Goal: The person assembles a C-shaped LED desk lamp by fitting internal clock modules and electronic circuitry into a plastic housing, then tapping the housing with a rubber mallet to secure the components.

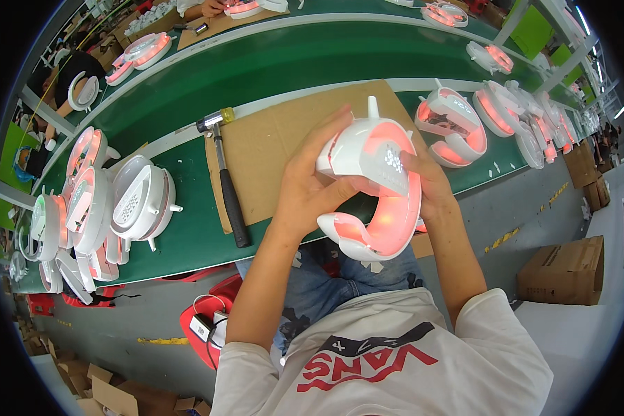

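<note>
White ring-shaped lamp point(374, 187) with an open gap in its loop, inner band glowing pinkish red. Wider housing at the top, bearing a small lit display on its face and a short white peg sticking up from its upper edge. Held tilted above the lap, just in front of the near edge of the cardboard sheet point(270, 145).

The person wears a white short-sleeved T-shirt point(402, 367) with red and black print, and patterned blue jeans point(333, 284).
</note>
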Demonstrator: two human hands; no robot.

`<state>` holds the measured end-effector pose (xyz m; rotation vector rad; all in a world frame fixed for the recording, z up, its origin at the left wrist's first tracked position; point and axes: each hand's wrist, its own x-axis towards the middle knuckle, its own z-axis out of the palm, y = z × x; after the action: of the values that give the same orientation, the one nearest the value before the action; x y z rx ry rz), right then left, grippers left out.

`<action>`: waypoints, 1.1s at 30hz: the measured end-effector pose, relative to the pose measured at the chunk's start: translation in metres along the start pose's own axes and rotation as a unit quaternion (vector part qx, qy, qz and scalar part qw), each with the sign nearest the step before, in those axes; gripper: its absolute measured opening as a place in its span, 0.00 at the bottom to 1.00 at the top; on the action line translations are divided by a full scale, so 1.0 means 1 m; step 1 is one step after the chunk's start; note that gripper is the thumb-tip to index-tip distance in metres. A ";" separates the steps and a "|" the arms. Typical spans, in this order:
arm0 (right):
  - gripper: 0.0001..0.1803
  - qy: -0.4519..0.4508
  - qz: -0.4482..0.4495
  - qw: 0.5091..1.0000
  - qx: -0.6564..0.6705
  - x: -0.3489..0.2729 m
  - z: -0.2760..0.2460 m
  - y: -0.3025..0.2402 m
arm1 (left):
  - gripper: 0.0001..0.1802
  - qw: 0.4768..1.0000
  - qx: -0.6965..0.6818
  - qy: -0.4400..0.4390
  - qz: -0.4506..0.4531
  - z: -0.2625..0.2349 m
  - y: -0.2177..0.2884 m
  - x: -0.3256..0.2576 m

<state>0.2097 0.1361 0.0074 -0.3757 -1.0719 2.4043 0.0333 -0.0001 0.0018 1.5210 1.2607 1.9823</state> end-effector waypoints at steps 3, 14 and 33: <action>0.37 -0.019 0.003 1.000 0.011 -0.002 -0.006 0.002 | 0.47 1.000 -0.027 0.004 0.002 0.006 0.008 -0.001; 0.40 0.022 0.004 1.000 -0.015 -0.056 -0.044 0.010 | 0.39 0.986 -0.087 -0.039 -0.139 0.021 0.010 -0.008; 0.26 0.497 -0.183 0.809 0.257 -0.175 -0.403 0.164 | 0.15 0.950 0.179 -0.035 -0.253 0.018 -0.006 -0.020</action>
<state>0.4796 0.1997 -0.3707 -0.9665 0.0055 1.6302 0.0552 -0.0038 -0.0145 1.2238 1.8331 1.4158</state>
